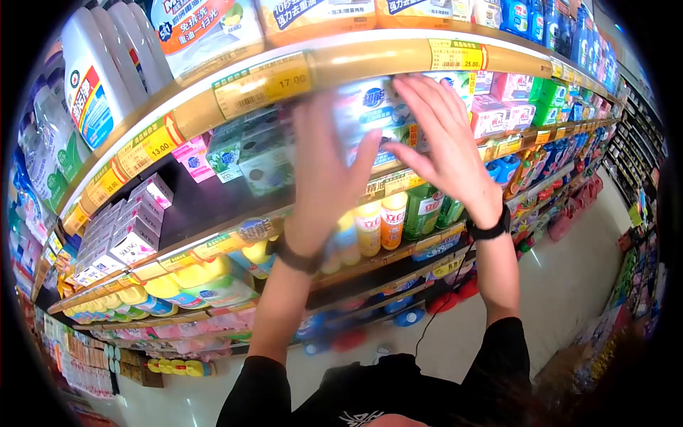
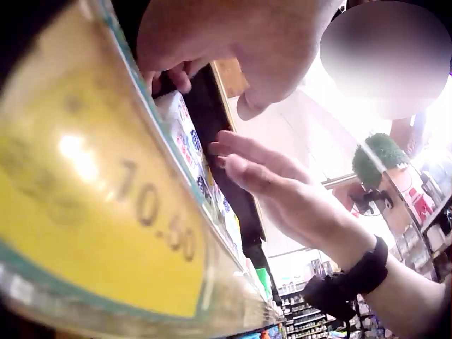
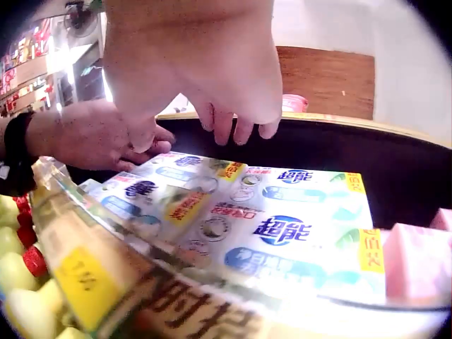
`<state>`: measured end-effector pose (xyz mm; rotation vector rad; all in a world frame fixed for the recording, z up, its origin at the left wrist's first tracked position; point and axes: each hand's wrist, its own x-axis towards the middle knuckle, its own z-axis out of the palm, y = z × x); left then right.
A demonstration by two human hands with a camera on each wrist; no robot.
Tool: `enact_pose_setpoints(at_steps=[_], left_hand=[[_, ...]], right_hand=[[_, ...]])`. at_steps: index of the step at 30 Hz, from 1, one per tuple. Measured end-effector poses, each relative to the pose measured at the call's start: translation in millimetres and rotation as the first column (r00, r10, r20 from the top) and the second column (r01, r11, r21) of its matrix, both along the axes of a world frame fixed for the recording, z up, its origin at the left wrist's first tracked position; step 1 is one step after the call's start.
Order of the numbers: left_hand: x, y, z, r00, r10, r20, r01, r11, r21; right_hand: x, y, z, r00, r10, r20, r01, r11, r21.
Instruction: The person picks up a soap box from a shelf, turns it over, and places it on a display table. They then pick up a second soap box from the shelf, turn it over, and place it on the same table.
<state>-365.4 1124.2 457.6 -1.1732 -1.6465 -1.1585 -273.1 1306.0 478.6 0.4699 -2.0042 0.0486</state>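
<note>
Both my hands are raised to a shelf of white-and-blue soap packs [image 1: 366, 107]. My left hand [image 1: 327, 160], blurred in the head view, has its fingers straight up against the packs' left side. In the right wrist view the left hand [image 3: 99, 134] touches the left end of the packs [image 3: 282, 212]. My right hand [image 1: 435, 139] is spread flat over the front of the packs. From its own wrist, the right hand [image 3: 212, 78] hovers just above them and grips nothing. The left wrist view shows the right hand [image 2: 275, 180] flat beside the packs [image 2: 185, 138].
A shelf edge [image 1: 263, 85] with yellow price labels runs in front of the packs. Pink boxes [image 1: 501, 114] stand to the right, with yellow and green bottles [image 1: 393, 217] on the shelf below. White boxes [image 1: 131, 238] sit at the left. The aisle floor [image 1: 562, 285] lies at the lower right.
</note>
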Motion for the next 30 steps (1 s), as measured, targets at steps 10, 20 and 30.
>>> enact_pose_setpoints(at_steps=[10, 20, 30], left_hand=[[-21.2, 25.9, -6.1, 0.968, -0.042, 0.248, 0.023, 0.997, 0.078], [-6.2, 15.5, -11.0, 0.943, 0.092, -0.320, -0.082, 0.996, 0.044], [-4.9, 2.8, -62.2, 0.911, -0.235, -0.340, 0.245, 0.969, -0.013]], right_hand=[[-34.6, 29.9, 5.3, 1.000, 0.017, 0.010, -0.016, 0.998, -0.062], [-19.3, 51.0, -37.6, 0.936, 0.287, -0.203, -0.319, 0.936, -0.146], [15.1, 50.6, -90.1, 0.935, 0.161, -0.315, -0.157, 0.987, 0.040]])
